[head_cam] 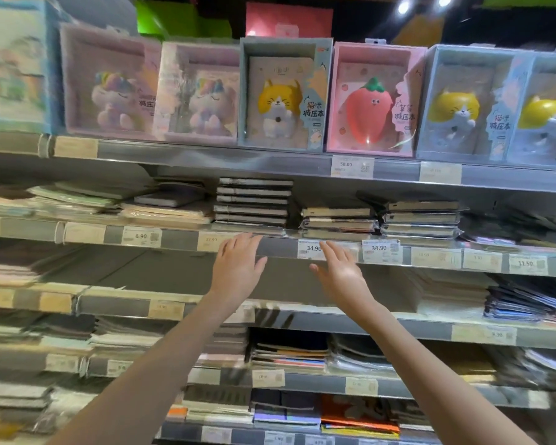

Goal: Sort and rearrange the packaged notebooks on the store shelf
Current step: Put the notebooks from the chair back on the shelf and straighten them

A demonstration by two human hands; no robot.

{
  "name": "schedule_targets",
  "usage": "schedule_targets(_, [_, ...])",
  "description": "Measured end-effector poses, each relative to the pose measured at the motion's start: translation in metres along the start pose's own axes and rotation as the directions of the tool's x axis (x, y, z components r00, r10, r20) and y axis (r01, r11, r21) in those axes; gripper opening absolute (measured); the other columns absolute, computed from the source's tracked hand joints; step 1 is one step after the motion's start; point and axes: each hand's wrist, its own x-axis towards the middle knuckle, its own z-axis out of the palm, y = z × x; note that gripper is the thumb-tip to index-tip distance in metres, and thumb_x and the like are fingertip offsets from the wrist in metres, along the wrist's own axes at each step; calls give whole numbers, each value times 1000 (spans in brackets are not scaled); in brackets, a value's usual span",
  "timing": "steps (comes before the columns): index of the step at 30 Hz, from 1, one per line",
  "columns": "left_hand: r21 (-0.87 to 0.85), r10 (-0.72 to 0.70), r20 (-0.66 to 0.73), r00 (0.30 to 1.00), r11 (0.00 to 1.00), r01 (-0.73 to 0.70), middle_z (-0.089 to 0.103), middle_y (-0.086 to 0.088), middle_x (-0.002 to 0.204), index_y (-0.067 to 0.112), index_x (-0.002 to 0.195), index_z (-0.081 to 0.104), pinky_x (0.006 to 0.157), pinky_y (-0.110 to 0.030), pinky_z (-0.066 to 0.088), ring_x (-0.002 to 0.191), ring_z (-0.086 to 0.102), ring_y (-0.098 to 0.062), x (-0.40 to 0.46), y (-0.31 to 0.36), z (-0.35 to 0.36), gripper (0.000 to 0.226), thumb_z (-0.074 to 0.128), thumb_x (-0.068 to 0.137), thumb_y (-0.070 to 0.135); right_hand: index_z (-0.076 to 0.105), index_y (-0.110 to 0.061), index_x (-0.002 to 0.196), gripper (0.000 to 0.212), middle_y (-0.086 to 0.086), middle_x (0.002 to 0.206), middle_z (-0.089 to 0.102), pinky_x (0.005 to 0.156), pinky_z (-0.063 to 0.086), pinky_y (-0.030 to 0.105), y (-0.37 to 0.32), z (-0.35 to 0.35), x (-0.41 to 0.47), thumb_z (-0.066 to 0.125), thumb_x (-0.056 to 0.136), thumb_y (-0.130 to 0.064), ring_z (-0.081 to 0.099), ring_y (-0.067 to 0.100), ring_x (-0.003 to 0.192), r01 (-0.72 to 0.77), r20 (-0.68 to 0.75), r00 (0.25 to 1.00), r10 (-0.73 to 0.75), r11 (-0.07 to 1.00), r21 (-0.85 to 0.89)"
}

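Note:
Both my arms reach up toward the second shelf [280, 244]. My left hand [236, 264] has its fingers straight, tips at the shelf's price rail, just below a tall stack of dark wrapped notebooks [254, 202]. My right hand [339, 269] is spread in the air before a 34.90 price tag [312, 248], under a lower stack of wrapped notebooks [337, 221]. Neither hand holds anything. Another dark stack [421, 218] sits to the right.
The top shelf carries boxed squishy-toy notebooks: unicorns [199, 91], a cat [281, 94], a strawberry [371, 101], more cats [463, 104]. Flat stacks of notebooks [289, 351] fill the lower shelves. Pale notebooks [164, 207] lie left of the tall stack.

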Motion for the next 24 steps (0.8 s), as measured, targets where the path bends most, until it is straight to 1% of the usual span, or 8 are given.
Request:
schedule_targets(3, [-71,-81,33,996,994,83,40,0,142,18,139,37,112,-33,19,133,31,-19,-2,-11,-10,46,44,95,34,27,-11,144,54,7,150,29,111,24,41,-13,3,-7,43,97,-31,21,25,138,27,13,1000,-28,999,23])
schedule_targets(7, [-89,-138,44,989,986,141,41,-1,141,19,138,37,110,-34,23,133,32,-20,8,-31,-20,44,44,96,31,24,-16,145,54,3,151,27,111,20,38,-31,4,1,42,97,-33,18,24,138,-24,84,996,20,999,37])
schedule_targets(9, [-122,-143,0,990,982,142,41,-2,143,17,138,38,111,-35,23,134,32,-21,21,-49,-23,45,45,96,30,24,-18,145,54,1,151,27,111,20,37,-42,4,14,42,97,-33,18,23,138,-69,106,992,63,996,63])
schedule_targets(11, [-144,-144,-43,989,980,137,45,-4,140,14,138,39,111,-37,25,132,34,-23,37,-71,-23,48,48,94,32,24,-19,145,54,1,150,28,110,21,36,-54,9,26,44,96,-33,19,21,138,-76,75,995,69,993,90])
schedule_targets(15, [-46,-108,29,994,993,110,51,-9,135,14,140,34,111,-39,22,133,33,-26,66,-98,-17,59,48,91,45,24,-17,145,60,3,148,34,110,24,37,-73,25,51,50,93,-34,22,22,137,-118,-43,991,126,980,162])
schedule_targets(18, [76,-53,73,996,996,47,52,-10,133,13,140,31,113,-41,16,132,34,-27,80,-108,-15,66,44,90,54,22,-14,146,68,7,139,44,106,29,39,-78,34,66,54,90,-37,24,25,133,-189,-63,978,199,973,136])
schedule_targets(20, [129,-18,110,994,992,4,54,-9,131,13,138,32,112,-43,18,130,37,-27,86,-110,-17,66,41,90,56,20,-14,146,72,11,130,49,103,32,40,-79,35,73,57,89,-39,25,26,130,-233,-48,970,240,964,128])
schedule_targets(24, [70,-9,163,987,998,-3,53,-10,131,10,140,28,114,-43,14,131,34,-29,88,-109,-15,63,41,93,50,21,-20,145,83,13,130,46,103,35,39,-76,41,85,60,81,-54,31,28,127,-296,-30,954,298,953,68])
